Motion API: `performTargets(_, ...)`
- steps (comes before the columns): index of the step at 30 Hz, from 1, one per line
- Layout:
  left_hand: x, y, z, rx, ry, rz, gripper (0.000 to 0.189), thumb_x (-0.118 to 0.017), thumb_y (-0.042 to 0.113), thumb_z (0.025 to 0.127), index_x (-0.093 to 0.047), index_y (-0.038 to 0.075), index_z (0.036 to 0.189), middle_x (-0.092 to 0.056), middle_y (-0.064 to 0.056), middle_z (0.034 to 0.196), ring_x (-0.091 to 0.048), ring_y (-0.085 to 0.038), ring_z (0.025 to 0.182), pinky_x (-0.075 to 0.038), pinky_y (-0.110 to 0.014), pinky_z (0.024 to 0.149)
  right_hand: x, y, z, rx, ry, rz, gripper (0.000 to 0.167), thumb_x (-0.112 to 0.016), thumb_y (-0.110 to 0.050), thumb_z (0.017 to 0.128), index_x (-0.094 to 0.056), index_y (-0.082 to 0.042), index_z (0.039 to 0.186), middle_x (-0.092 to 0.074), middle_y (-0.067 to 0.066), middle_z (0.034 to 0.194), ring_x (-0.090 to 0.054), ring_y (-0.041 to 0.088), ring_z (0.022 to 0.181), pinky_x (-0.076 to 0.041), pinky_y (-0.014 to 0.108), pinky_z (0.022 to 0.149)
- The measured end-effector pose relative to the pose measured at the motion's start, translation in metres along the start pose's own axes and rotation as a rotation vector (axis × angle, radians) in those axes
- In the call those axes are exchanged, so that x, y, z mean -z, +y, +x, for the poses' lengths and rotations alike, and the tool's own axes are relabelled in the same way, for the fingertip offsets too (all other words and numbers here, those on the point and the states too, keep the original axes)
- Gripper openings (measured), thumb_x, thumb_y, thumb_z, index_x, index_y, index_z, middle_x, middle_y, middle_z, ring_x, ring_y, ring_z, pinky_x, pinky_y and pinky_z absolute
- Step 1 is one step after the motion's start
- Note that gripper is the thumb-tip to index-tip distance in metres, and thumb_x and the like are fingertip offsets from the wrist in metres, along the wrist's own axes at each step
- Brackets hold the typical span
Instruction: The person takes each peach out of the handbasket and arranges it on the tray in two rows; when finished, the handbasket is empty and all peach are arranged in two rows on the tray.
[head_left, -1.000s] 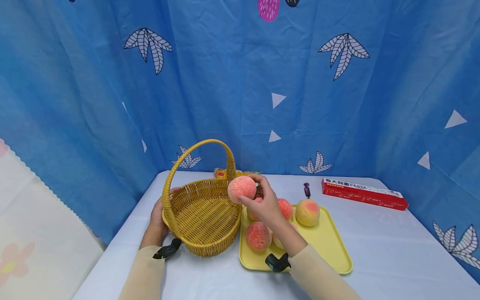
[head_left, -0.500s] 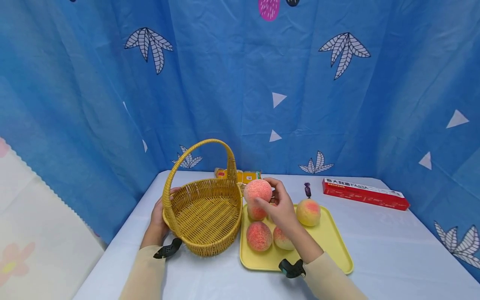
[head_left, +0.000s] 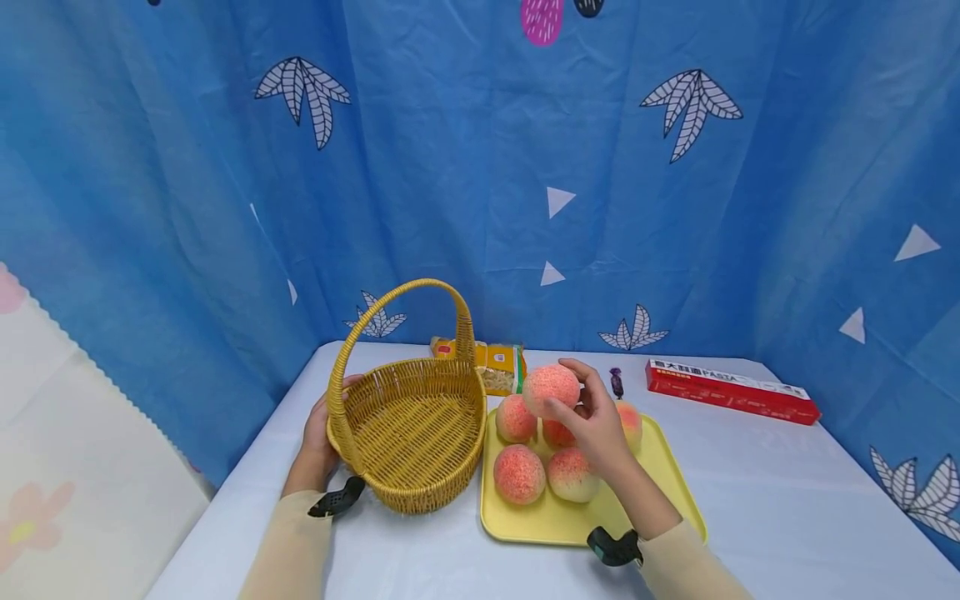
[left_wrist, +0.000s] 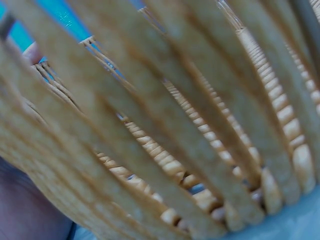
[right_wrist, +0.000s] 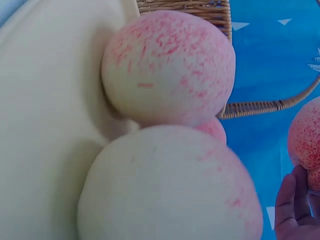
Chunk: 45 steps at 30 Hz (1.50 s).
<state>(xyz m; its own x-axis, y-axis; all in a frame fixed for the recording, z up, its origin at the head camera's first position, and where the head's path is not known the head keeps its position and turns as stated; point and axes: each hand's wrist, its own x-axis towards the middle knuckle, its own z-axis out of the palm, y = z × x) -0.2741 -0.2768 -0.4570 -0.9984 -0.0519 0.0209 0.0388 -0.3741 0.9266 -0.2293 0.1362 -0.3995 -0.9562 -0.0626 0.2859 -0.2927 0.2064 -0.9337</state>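
Note:
On the left, a woven yellow wicker basket (head_left: pixel 423 497) with a tall arched handle stands on the table. My left hand (head_left: pixel 317 437) grips its left side; some fingers are hidden behind the weave. The basket's inside shows only its bare slatted bottom. A pink peach (head_left: pixel 551 388) is pinched between thumb and fingers of my right hand (head_left: pixel 597 429), raised above the yellow tray (head_left: pixel 525 530). Several more peaches lie in that tray, among them a front-left peach (head_left: pixel 519 474) and a paler peach (right_wrist: pixel 170 185), large in the right wrist view.
Behind the basket lies an orange pasta bag (head_left: pixel 501 367). A purple wrapped candy (head_left: pixel 617 382) is just behind the tray. Farther right is a long red pasta box (head_left: pixel 735 393). A blue curtain (head_left: pixel 480 167) hangs along the table's back edge.
My right hand has carried the peach rightward, from beside the basket's right rim to over the tray. More of the pasta bag shows now. The left hand and basket have stayed put.

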Motion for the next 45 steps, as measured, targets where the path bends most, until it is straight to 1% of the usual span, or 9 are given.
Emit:
performTargets(4, 0.004, -0.004, 0.005, -0.009, -0.007, -0.001, 0.040, -0.044, 0.023, 0.106, -0.051, 0.009, 0.142, -0.059, 0.007, 0.130, -0.053, -0.013, 0.122, -0.046, -0.025, 0.103, 0.008, 0.004, -0.004, 0.013, 0.012, -0.045, 0.061, -0.070, -0.029, 0.093, -0.041, -0.027, 0.147, -0.052, 0.001, 0.136, -0.055, 0.018, 0.106, -0.053, 0.019, 0.082)
performTargets(8, 0.007, -0.008, 0.008, -0.020, -0.011, -0.001, 0.042, -0.044, 0.024, 0.106, -0.049, 0.007, 0.144, -0.060, 0.007, 0.128, -0.055, -0.012, 0.119, -0.047, -0.025, 0.102, 0.016, 0.008, -0.007, 0.033, 0.036, -0.054, 0.060, -0.069, -0.025, 0.094, -0.042, -0.023, 0.147, -0.051, 0.001, 0.135, -0.056, 0.016, 0.102, -0.052, 0.019, 0.081)
performTargets(19, 0.008, -0.008, 0.008, -0.020, -0.022, -0.035, 0.039, -0.044, 0.021, 0.106, -0.054, 0.009, 0.141, -0.061, 0.007, 0.129, -0.056, -0.013, 0.120, -0.048, -0.026, 0.102, 0.039, 0.019, -0.018, -0.012, 0.076, -0.022, 0.059, -0.067, -0.024, 0.096, -0.038, -0.020, 0.147, -0.048, 0.000, 0.135, -0.057, 0.007, 0.109, -0.052, 0.014, 0.087)
performTargets(24, 0.007, -0.006, 0.007, -0.030, -0.035, -0.029, 0.038, -0.043, 0.020, 0.106, -0.053, 0.008, 0.141, -0.061, 0.007, 0.129, -0.056, -0.014, 0.122, -0.047, -0.028, 0.103, 0.048, 0.024, -0.026, -0.029, 0.098, -0.054, 0.060, -0.068, -0.025, 0.095, -0.036, -0.019, 0.146, -0.047, 0.000, 0.135, -0.056, 0.003, 0.111, -0.051, 0.012, 0.088)
performTargets(28, 0.006, -0.006, 0.007, -0.038, -0.031, -0.020, 0.036, -0.044, 0.018, 0.106, -0.056, 0.010, 0.138, -0.062, 0.006, 0.128, -0.056, -0.015, 0.121, -0.047, -0.028, 0.103, 0.054, 0.028, -0.033, -0.037, 0.112, -0.080, 0.060, -0.068, -0.024, 0.095, -0.036, -0.018, 0.146, -0.047, 0.001, 0.134, -0.056, 0.000, 0.110, -0.051, 0.012, 0.087)
performTargets(31, 0.006, -0.007, 0.007, -0.026, -0.024, -0.015, 0.035, -0.043, 0.018, 0.106, -0.057, 0.012, 0.137, -0.061, 0.005, 0.129, -0.056, -0.014, 0.121, -0.047, -0.027, 0.102, 0.060, 0.031, -0.037, -0.046, 0.115, -0.081, 0.060, -0.068, -0.023, 0.095, -0.036, -0.016, 0.146, -0.047, 0.000, 0.133, -0.056, -0.001, 0.108, -0.052, 0.013, 0.086)
performTargets(38, 0.007, -0.007, 0.009, -0.015, -0.006, -0.004, 0.038, -0.043, 0.019, 0.106, -0.053, 0.010, 0.141, -0.061, 0.008, 0.128, -0.054, -0.013, 0.121, -0.046, -0.026, 0.101, 0.076, 0.036, -0.045, -0.065, 0.095, -0.111, 0.061, -0.067, -0.026, 0.095, -0.034, -0.013, 0.145, -0.045, -0.010, 0.132, -0.054, -0.005, 0.111, -0.050, 0.010, 0.087)
performTargets(41, 0.007, -0.007, 0.010, -0.015, -0.009, -0.018, 0.038, -0.044, 0.020, 0.106, -0.054, 0.010, 0.141, -0.061, 0.007, 0.128, -0.055, -0.014, 0.121, -0.047, -0.026, 0.101, 0.083, 0.039, -0.049, -0.067, 0.085, -0.133, 0.061, -0.067, -0.026, 0.096, -0.035, -0.011, 0.145, -0.045, -0.008, 0.133, -0.054, -0.005, 0.109, -0.051, 0.010, 0.086)
performTargets(45, 0.007, -0.009, 0.010, -0.014, -0.013, -0.010, 0.039, -0.043, 0.020, 0.106, -0.051, 0.008, 0.142, -0.059, 0.006, 0.129, -0.053, -0.013, 0.122, -0.046, -0.025, 0.101, 0.091, 0.045, -0.055, -0.084, 0.066, -0.188, 0.062, -0.068, -0.028, 0.095, -0.035, -0.011, 0.145, -0.045, 0.001, 0.137, -0.052, -0.009, 0.107, -0.050, 0.010, 0.086)
